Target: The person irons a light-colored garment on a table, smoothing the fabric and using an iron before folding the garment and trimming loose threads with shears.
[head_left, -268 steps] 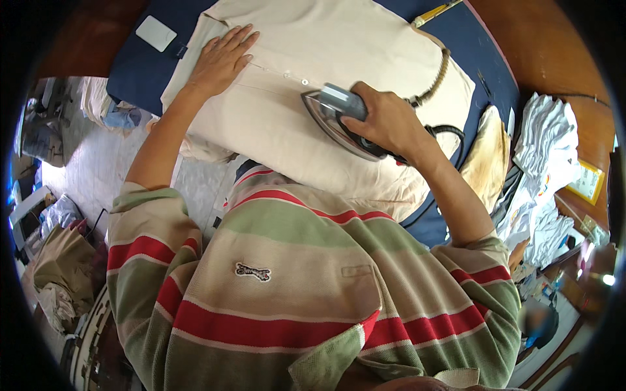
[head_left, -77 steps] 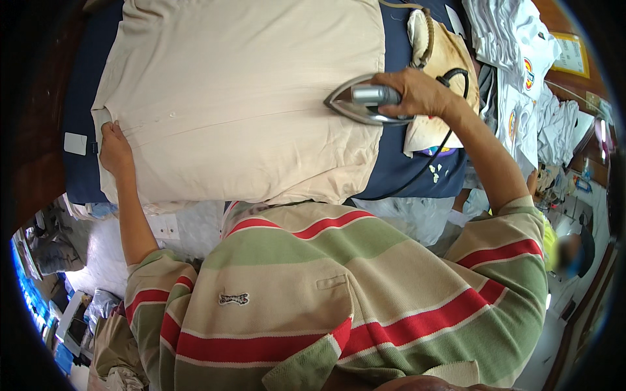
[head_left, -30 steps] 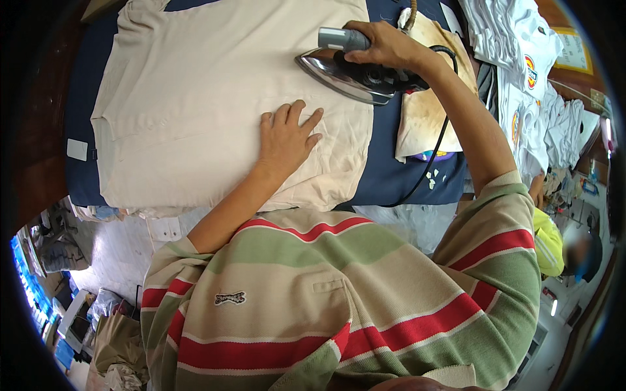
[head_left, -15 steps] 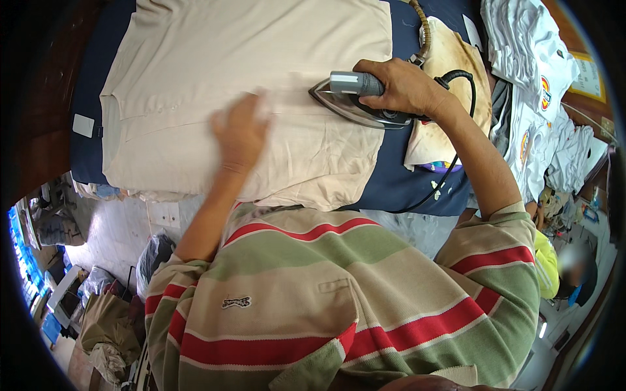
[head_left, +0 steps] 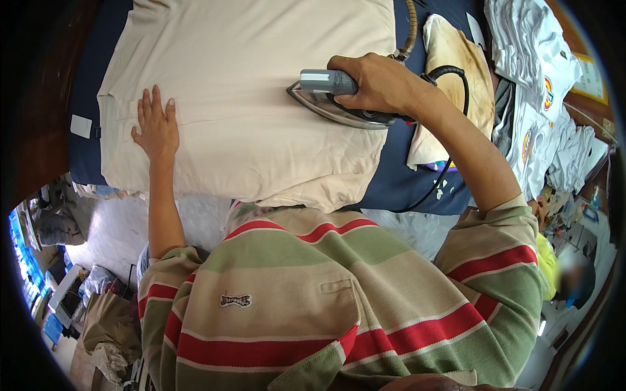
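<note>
A cream-coloured garment [head_left: 261,58] lies spread over a dark blue padded ironing table [head_left: 385,176]. My right hand [head_left: 381,85] is wrapped round the grey handle of a steam iron [head_left: 326,107], whose soleplate rests on the garment near its right edge, tip toward the left. My left hand [head_left: 156,124] lies flat on the cloth at the left, fingers spread and holding nothing. Some creases show in the near part of the cloth, by the table's front edge.
A scorched cream cloth pad [head_left: 450,78] lies right of the iron. The iron's hose [head_left: 409,32] and black cable [head_left: 466,91] run beside it. Folded white shirts [head_left: 528,52] are stacked at the far right. Another person in a yellow top [head_left: 546,267] is at the lower right.
My left hand has moved left across the garment and now lies flat there. The iron has slid a little to the left with my right hand.
</note>
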A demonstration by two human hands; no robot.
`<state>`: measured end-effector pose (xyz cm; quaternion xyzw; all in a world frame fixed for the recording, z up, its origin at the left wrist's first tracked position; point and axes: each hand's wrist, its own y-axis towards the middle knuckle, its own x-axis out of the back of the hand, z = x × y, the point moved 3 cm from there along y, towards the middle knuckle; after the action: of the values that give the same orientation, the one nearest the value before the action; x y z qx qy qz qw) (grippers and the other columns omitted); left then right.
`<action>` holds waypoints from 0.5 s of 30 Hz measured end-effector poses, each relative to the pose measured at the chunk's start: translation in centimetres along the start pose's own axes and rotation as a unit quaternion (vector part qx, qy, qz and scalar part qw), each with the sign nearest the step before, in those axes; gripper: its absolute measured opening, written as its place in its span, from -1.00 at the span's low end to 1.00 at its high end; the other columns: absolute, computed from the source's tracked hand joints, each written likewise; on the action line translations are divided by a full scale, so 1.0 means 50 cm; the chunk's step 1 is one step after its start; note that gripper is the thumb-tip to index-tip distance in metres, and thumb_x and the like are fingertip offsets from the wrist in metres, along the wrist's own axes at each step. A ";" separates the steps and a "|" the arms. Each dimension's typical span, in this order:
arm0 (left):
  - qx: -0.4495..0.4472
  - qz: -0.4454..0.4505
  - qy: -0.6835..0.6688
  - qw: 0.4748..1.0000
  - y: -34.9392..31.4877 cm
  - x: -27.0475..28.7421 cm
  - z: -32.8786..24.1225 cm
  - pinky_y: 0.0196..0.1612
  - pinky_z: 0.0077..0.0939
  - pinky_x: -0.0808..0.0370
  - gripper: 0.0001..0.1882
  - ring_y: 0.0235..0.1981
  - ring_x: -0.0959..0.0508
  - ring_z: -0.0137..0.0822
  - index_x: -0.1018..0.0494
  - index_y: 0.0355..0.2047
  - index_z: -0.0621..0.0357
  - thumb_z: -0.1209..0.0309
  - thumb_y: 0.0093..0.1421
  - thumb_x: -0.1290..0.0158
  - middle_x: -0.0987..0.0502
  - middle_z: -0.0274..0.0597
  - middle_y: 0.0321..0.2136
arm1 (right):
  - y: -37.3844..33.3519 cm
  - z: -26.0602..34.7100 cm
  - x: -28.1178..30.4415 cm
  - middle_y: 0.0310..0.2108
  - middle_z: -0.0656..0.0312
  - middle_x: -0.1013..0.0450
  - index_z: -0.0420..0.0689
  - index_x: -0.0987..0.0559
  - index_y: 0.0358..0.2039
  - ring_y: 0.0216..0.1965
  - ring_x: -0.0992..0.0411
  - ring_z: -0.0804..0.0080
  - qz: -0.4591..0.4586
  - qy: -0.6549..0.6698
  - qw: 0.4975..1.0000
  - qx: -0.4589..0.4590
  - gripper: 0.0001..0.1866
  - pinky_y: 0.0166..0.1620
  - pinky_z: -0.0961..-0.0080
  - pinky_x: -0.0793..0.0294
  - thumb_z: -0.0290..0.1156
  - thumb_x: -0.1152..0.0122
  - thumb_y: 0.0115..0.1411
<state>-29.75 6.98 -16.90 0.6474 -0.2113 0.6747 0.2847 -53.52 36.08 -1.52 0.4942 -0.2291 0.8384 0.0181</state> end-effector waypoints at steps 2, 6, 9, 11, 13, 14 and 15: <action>0.002 0.004 -0.001 1.000 -0.001 0.002 0.000 0.14 0.21 0.01 -0.44 0.29 0.02 -0.34 0.02 0.26 -0.36 -0.08 0.27 0.39 0.04 -0.46 0.29 | -0.001 -0.008 -0.004 -0.45 -0.03 -0.50 -0.14 -0.43 -0.18 -0.40 -0.48 0.03 0.004 -0.007 1.000 -0.002 -0.59 -0.27 0.24 -0.46 -0.27 -0.20 -0.06; 0.000 -0.003 -0.004 1.000 0.001 0.001 0.000 0.13 0.22 0.00 -0.44 0.29 0.02 -0.34 0.02 0.26 -0.35 -0.08 0.27 0.38 0.04 -0.46 0.29 | -0.029 -0.038 -0.013 -0.47 -0.02 -0.50 -0.14 -0.43 -0.18 -0.41 -0.48 0.03 -0.011 0.015 1.000 0.005 -0.60 -0.28 0.23 -0.45 -0.27 -0.18 -0.06; -0.005 -0.006 -0.006 1.000 0.004 0.000 -0.001 0.11 0.24 -0.01 -0.44 0.29 0.02 -0.34 0.02 0.26 -0.34 -0.06 0.27 0.37 0.04 -0.44 0.29 | -0.032 -0.035 -0.010 -0.48 -0.02 -0.49 -0.14 -0.43 -0.19 -0.41 -0.48 0.03 -0.018 0.018 1.000 0.009 -0.60 -0.28 0.23 -0.45 -0.26 -0.17 -0.05; -0.008 -0.009 -0.008 1.000 0.005 0.000 -0.001 0.11 0.24 -0.01 -0.44 0.29 0.02 -0.34 0.01 0.26 -0.33 -0.06 0.27 0.36 0.04 -0.43 0.29 | -0.019 -0.014 -0.008 -0.49 -0.02 -0.49 -0.15 -0.44 -0.19 -0.40 -0.48 0.03 -0.021 0.006 1.000 0.012 -0.61 -0.28 0.23 -0.44 -0.25 -0.17 -0.05; -0.014 -0.016 -0.010 1.000 0.002 0.001 0.002 0.11 0.25 -0.01 -0.44 0.29 0.02 -0.33 0.01 0.26 -0.31 -0.05 0.27 0.36 0.04 -0.41 0.29 | 0.001 -0.001 -0.011 -0.49 0.01 -0.50 -0.14 -0.46 -0.22 -0.38 -0.48 0.05 -0.018 0.009 1.000 0.014 -0.59 -0.28 0.21 -0.43 -0.19 -0.19 -0.06; -0.011 -0.009 -0.018 1.000 0.002 0.003 0.000 0.11 0.26 0.01 -0.43 0.29 0.02 -0.32 0.01 0.26 -0.30 -0.06 0.27 0.37 0.04 -0.40 0.29 | 0.010 0.003 -0.012 -0.49 0.03 -0.50 -0.14 -0.46 -0.23 -0.36 -0.47 0.06 -0.015 0.009 1.000 0.013 -0.58 -0.28 0.20 -0.43 -0.16 -0.20 -0.06; -0.009 -0.003 -0.027 1.000 0.000 0.007 -0.001 0.11 0.26 0.02 -0.43 0.30 0.03 -0.31 0.01 0.26 -0.28 -0.07 0.27 0.38 0.04 -0.39 0.29 | 0.014 0.005 -0.012 -0.47 0.04 -0.51 -0.13 -0.47 -0.21 -0.36 -0.48 0.07 0.002 0.019 1.000 0.009 -0.57 -0.26 0.23 -0.44 -0.15 -0.20 -0.07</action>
<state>-29.81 7.06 -16.56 0.6633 -0.2225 0.6545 0.2866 -53.19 35.46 -2.20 0.4782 -0.2225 0.8495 0.0161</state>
